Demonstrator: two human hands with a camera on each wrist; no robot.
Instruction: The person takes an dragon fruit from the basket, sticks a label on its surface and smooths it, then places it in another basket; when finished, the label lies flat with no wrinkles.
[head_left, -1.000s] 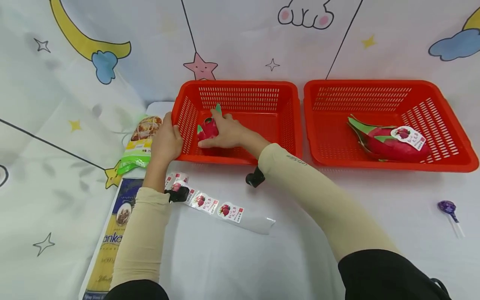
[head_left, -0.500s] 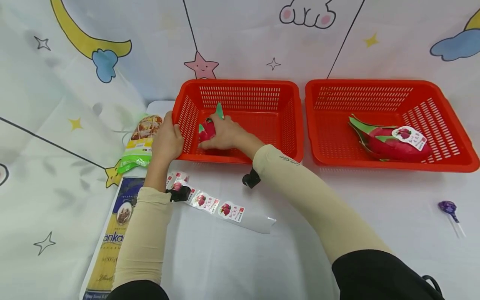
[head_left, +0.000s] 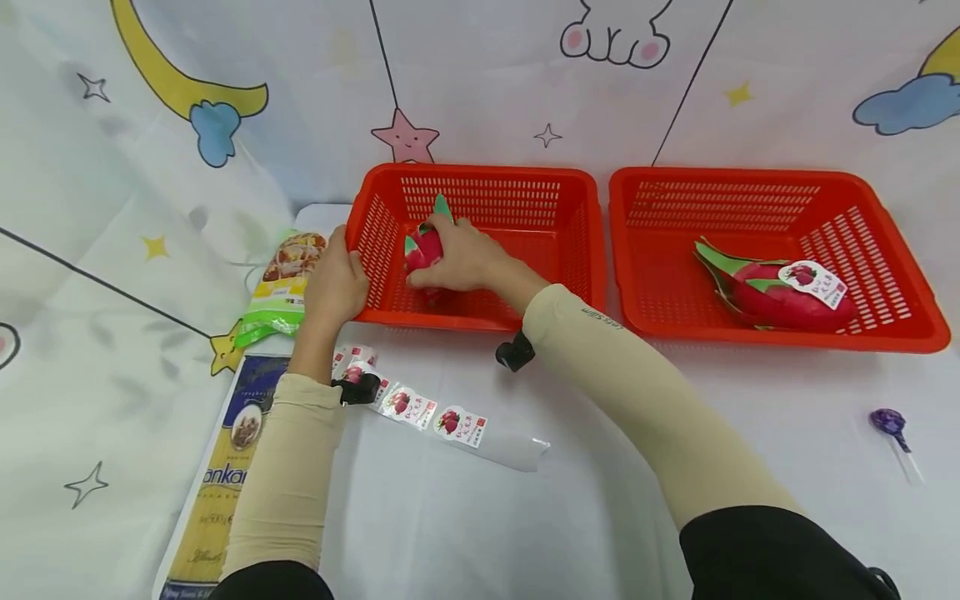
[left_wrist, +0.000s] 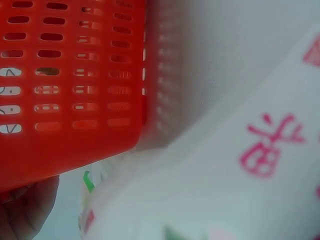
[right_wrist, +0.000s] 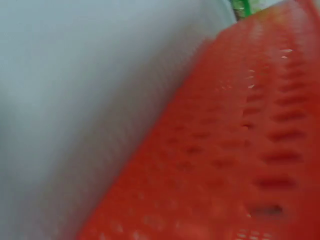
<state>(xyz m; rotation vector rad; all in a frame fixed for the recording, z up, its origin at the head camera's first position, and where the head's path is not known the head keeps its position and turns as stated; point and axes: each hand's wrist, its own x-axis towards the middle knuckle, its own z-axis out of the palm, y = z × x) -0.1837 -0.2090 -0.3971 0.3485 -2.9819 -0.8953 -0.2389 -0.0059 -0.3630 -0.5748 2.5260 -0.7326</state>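
In the head view my right hand (head_left: pixel 474 260) grips a pink dragon fruit (head_left: pixel 428 247) with green leaf tips inside the left red basket (head_left: pixel 480 172). The palm and fingers cover much of the fruit. My left hand (head_left: pixel 334 282) holds that basket by its left rim; in the left wrist view, its fingers (left_wrist: pixel 31 207) show under the rim, beside the slotted wall (left_wrist: pixel 100 105). Only the outer basket wall (right_wrist: pixel 210 170), blurred, fills much of the right wrist view, and the right hand is hidden there.
A second red basket (head_left: pixel 660 325) at the right holds a labelled dragon fruit (head_left: pixel 795 308). A strip of fruit stickers (head_left: pixel 450 425) lies in front. A green-yellow food bag (head_left: pixel 277 287), a blue-yellow packet (head_left: pixel 217 483) and a purple lollipop (head_left: pixel 890 422) lie around.
My right hand has lifted the held dragon fruit slightly and shifted a little to the right within the left basket. The left hand stays at the rim.
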